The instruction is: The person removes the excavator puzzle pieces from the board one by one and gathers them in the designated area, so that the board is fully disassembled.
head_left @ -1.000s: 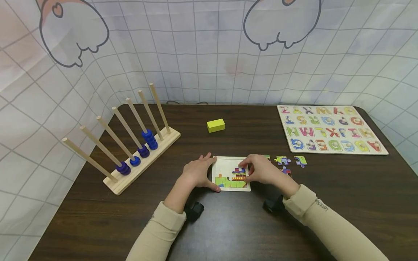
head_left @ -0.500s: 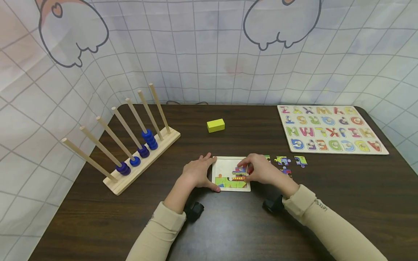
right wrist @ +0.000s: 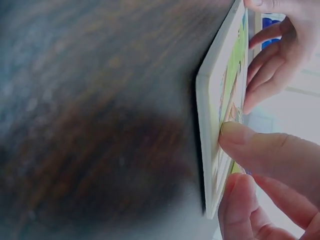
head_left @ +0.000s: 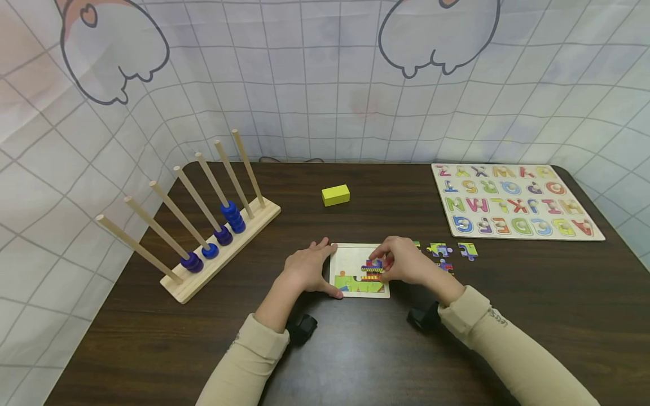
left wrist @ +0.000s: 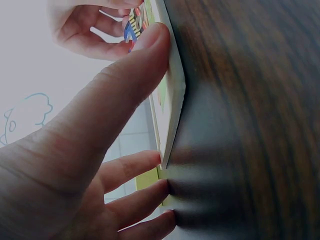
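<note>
A small square jigsaw puzzle in a pale wooden tray lies in front of me, its lower part filled with green and striped pieces. My left hand spans the tray's left side with long fingers. Its thumb rests on the near edge, and the index fingertip touches the far corner. Over the tray's right side, my right hand pinches a blue, red and yellow-striped puzzle piece between thumb and fingers. The piece sits tilted above the picture in the left wrist view, partly hidden by the fingers.
Several loose puzzle pieces lie right of the tray. A yellow block stands behind it. At left is a wooden peg abacus with blue rings, and an alphabet puzzle board lies at the back right.
The right hand has shifted very slightly away from me and turned a little over the piece. The left hand and the tray stay where they were.
</note>
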`<state>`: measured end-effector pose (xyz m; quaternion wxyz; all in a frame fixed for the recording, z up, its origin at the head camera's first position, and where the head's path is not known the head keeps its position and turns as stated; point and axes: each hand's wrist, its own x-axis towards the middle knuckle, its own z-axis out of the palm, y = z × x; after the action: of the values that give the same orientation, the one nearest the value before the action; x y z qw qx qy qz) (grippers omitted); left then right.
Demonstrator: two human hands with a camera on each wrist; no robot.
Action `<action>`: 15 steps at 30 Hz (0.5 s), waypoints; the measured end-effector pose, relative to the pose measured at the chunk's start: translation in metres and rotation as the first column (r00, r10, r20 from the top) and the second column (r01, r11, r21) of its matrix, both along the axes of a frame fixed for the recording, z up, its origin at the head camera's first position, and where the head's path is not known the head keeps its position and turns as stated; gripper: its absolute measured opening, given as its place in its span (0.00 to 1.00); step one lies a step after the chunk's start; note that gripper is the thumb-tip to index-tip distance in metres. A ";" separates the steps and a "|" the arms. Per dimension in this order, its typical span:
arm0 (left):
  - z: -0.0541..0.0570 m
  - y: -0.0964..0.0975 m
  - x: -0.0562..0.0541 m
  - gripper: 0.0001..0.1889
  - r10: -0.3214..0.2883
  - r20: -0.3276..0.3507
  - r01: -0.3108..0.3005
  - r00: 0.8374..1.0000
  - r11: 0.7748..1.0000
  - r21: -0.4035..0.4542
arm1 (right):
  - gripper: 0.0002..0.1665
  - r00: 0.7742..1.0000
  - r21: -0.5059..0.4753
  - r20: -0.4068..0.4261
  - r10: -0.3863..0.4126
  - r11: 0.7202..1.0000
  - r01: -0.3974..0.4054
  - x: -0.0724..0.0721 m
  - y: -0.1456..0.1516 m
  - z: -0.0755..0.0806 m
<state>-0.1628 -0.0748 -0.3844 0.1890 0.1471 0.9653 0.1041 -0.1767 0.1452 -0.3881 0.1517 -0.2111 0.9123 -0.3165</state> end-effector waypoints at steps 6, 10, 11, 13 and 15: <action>0.000 0.000 0.000 0.55 -0.001 0.003 0.001 1.000 1.000 -0.001 | 0.18 1.000 -0.008 -0.009 0.014 1.000 -0.014 0.000 0.000 0.000; 0.000 0.000 0.000 0.55 0.002 0.002 -0.002 1.000 1.000 -0.001 | 0.18 1.000 -0.016 -0.026 0.013 1.000 -0.014 0.001 0.003 -0.001; 0.000 0.000 0.000 0.55 0.003 0.002 -0.003 1.000 1.000 -0.001 | 0.18 0.999 -0.018 -0.031 0.013 1.000 -0.014 0.001 0.004 -0.001; 0.000 0.000 0.000 0.55 0.004 0.000 -0.004 1.000 1.000 0.001 | 0.19 0.999 -0.021 -0.043 0.015 1.000 -0.016 0.002 0.007 -0.002; 0.000 0.000 0.001 0.55 0.005 0.000 -0.005 1.000 1.000 0.002 | 0.19 0.998 -0.029 -0.062 0.020 0.999 -0.022 0.003 0.010 -0.003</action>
<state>-0.1622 -0.0751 -0.3844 0.1884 0.1449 0.9656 0.1056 -0.1739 0.1555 -0.3908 0.1237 -0.2325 0.9095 -0.3215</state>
